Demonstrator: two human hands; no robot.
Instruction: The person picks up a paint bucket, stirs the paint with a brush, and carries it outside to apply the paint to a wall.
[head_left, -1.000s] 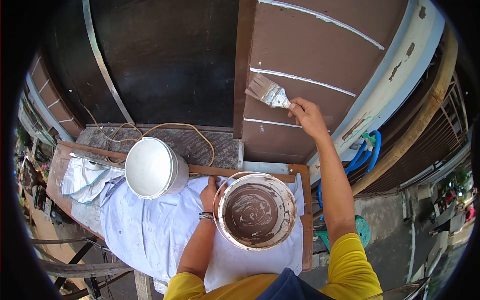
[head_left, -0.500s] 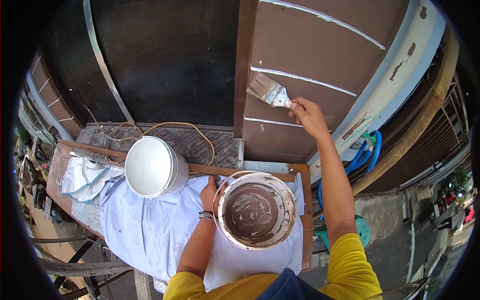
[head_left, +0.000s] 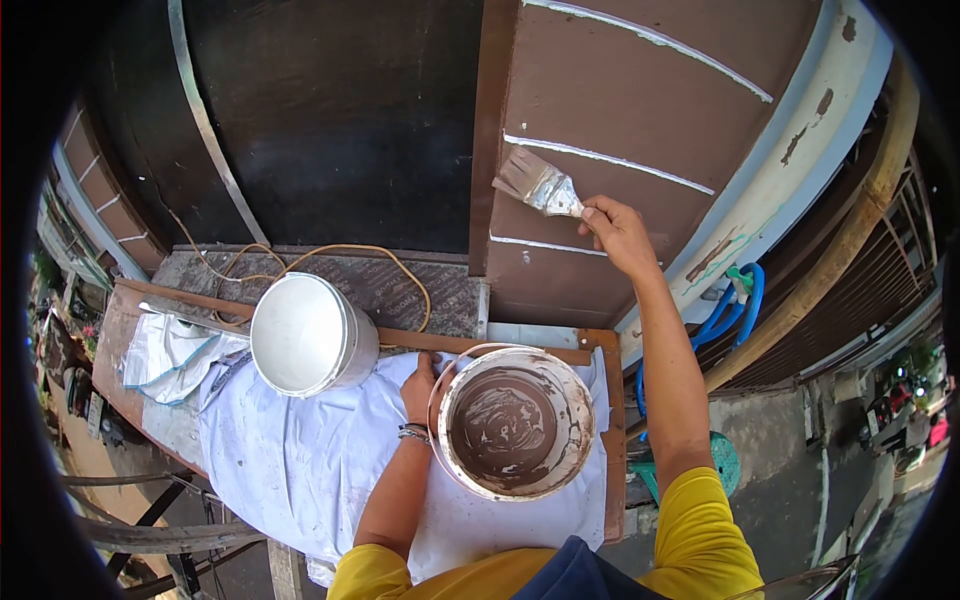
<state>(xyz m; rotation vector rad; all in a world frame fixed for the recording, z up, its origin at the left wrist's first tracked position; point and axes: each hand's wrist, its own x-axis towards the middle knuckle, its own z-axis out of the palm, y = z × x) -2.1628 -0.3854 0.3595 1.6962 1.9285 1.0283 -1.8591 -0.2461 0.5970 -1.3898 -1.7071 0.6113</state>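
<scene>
My right hand (head_left: 612,230) grips the handle of a wide paintbrush (head_left: 545,186). Its bristles, stained brown, point left against the brown wall panel (head_left: 600,105) between two white lines. Below, a white bucket (head_left: 578,440) of brown paint (head_left: 503,418) rests on a white cloth (head_left: 300,450). At the bucket's left side, my left hand (head_left: 420,388) is closed by the wire handle, its fingertips partly hidden. A bracelet circles that wrist.
An empty-looking white bucket (head_left: 300,335) stands on the cloth to the left, near a crumpled plastic bag (head_left: 170,355). Behind runs an orange cord (head_left: 400,268) before a dark door (head_left: 330,130). On the right are a pale pipe (head_left: 780,170), bamboo pole (head_left: 830,275) and blue hose (head_left: 752,310).
Almost nothing differs. The whole view has shifted very slightly; both hands, the brush and the paint bucket keep their places.
</scene>
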